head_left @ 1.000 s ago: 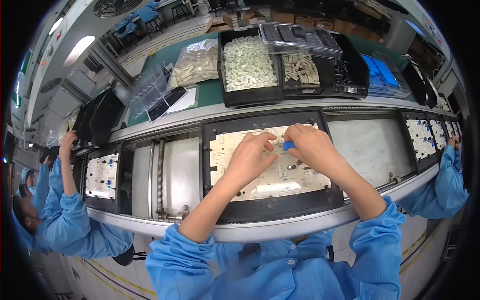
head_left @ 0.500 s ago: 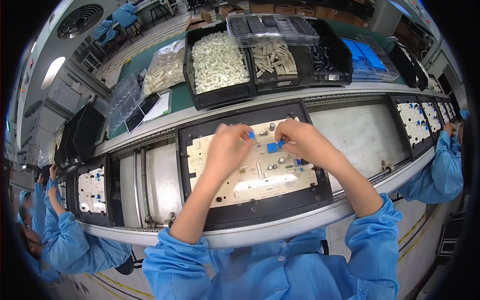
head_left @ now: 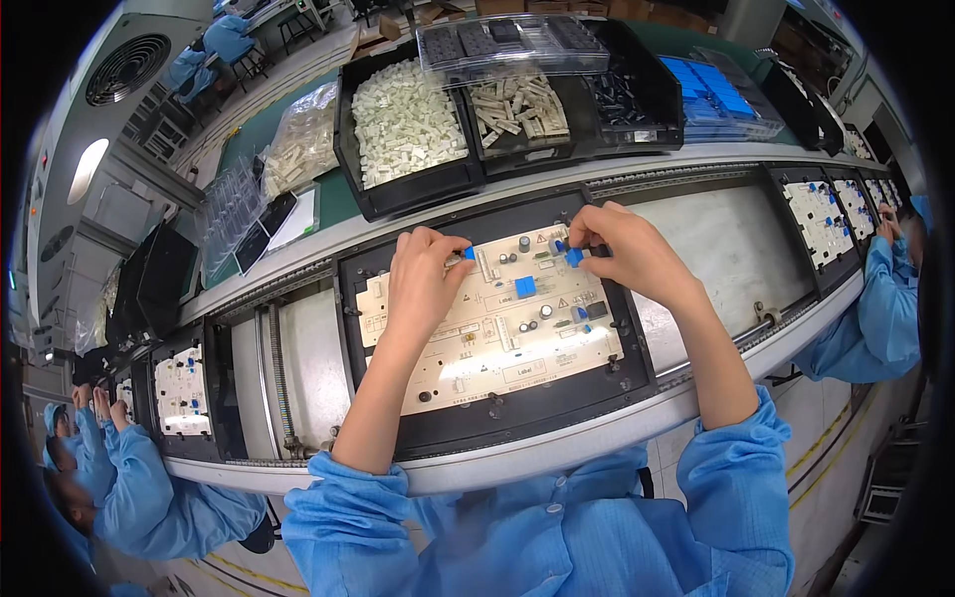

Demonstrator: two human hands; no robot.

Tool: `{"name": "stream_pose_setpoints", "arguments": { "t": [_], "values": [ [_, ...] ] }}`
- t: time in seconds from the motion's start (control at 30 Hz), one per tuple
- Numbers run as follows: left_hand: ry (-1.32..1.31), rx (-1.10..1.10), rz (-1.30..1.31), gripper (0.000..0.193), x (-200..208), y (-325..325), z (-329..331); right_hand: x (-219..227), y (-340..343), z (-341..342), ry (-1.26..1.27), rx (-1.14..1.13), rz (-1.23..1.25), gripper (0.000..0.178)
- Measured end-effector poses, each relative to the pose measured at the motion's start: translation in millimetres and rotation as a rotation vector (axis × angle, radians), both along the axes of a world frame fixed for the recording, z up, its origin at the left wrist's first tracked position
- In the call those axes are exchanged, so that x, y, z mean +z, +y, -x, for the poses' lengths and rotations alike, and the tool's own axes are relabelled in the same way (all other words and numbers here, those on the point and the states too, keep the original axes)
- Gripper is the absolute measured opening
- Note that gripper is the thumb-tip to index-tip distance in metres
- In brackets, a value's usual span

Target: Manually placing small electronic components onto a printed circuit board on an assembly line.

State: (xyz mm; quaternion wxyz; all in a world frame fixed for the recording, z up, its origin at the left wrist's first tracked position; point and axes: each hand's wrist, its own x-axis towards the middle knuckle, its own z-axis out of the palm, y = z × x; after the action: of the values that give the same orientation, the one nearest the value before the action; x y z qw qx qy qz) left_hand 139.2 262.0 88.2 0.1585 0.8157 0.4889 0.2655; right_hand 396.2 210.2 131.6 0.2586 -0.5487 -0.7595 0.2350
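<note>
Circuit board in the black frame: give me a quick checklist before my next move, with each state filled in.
1. Circuit board lying within the black frame: ok.
2. Left hand pinching a blue box-shaped component near the board's far edge: ok.
3. Right hand with another blue component at its fingertips, near the far right corner: ok.
4. Both those components fully seated: cannot tell; fingers hide their undersides.
5. Whole board visible: not ok; left hand and forearm cover part of it.

Pinching one blue block [head_left: 470,254] in left hand [head_left: 426,277], another blue block [head_left: 574,258] in right hand [head_left: 634,251], at the cream circuit board [head_left: 477,314], mid-frame.
</note>
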Motion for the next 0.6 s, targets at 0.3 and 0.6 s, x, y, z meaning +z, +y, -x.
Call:
{"name": "stream_pose_setpoints", "arguments": {
  "t": [0.3,0.6],
  "values": [
    [0.008,-0.019,-0.063,0.030,1,-1,-1,-1,-1,9,-0.064,0.038,-0.068,0.025],
    [0.010,-0.258,-0.043,0.028,10,-32,-33,-20,9,-2,0.020,0.047,-0.018,0.027]
  ]
}}
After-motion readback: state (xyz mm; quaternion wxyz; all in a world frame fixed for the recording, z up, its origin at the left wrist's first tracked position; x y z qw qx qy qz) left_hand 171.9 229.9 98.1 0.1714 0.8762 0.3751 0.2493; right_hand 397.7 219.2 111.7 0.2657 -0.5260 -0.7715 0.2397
